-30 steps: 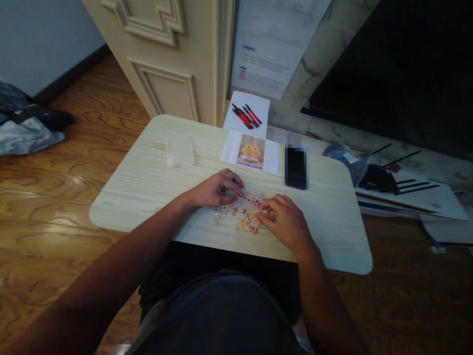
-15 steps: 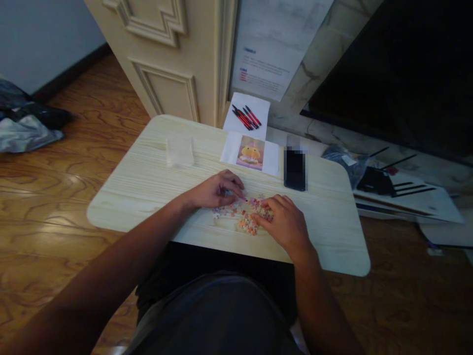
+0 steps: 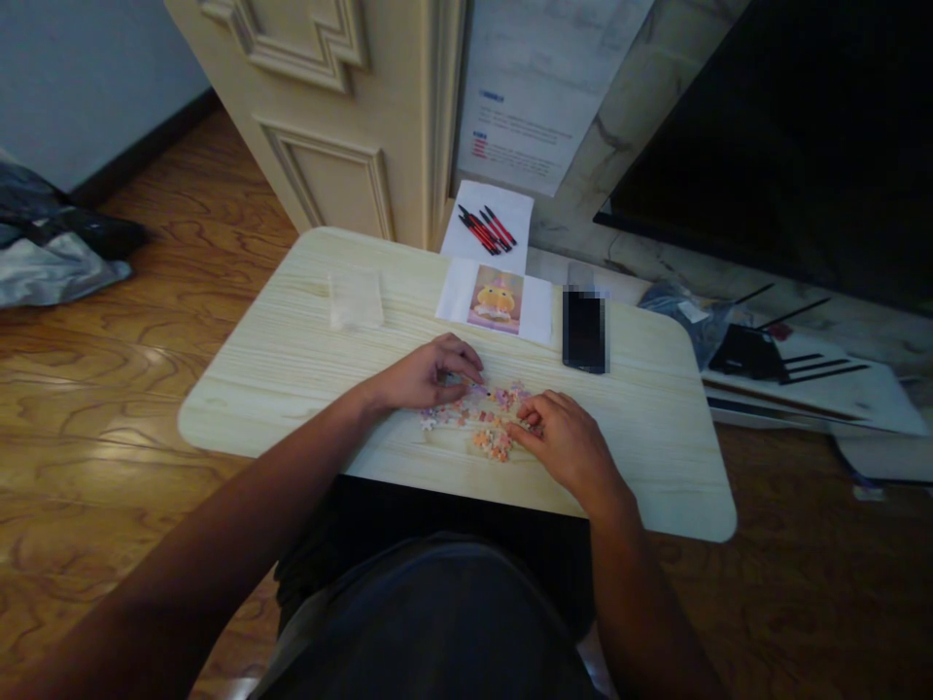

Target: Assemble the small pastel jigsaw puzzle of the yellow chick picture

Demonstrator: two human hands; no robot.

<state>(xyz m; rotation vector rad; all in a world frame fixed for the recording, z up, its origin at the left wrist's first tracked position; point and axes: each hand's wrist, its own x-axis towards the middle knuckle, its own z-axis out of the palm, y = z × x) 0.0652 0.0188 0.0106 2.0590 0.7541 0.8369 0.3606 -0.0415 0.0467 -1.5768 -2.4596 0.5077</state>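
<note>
Small jigsaw pieces [image 3: 494, 444] in orange, pink and purple lie loosely heaped on the pale wooden table [image 3: 292, 360]. My left hand [image 3: 433, 374] rests at the heap's far left side, fingers curled and closed at a small purplish piece, which the fingertips partly hide. At the right side of the heap is my right hand [image 3: 565, 437], its fingers bent and the thumb apart from them, low over the pieces. No piece shows between its fingertips. Beyond the hands lies a printed picture [image 3: 496, 299] of a yellow cartoon figure.
A black phone [image 3: 584, 331] lies right of the picture, and a clear plastic packet [image 3: 356, 299] to the left. Red and black pens [image 3: 488, 231] rest on white paper past the far edge. A router [image 3: 747, 355] stands on a low white shelf to the right.
My right hand has drawn back slightly to the right, uncovering more of the pieces. My left hand stays almost where it was. The view has shifted a little.
</note>
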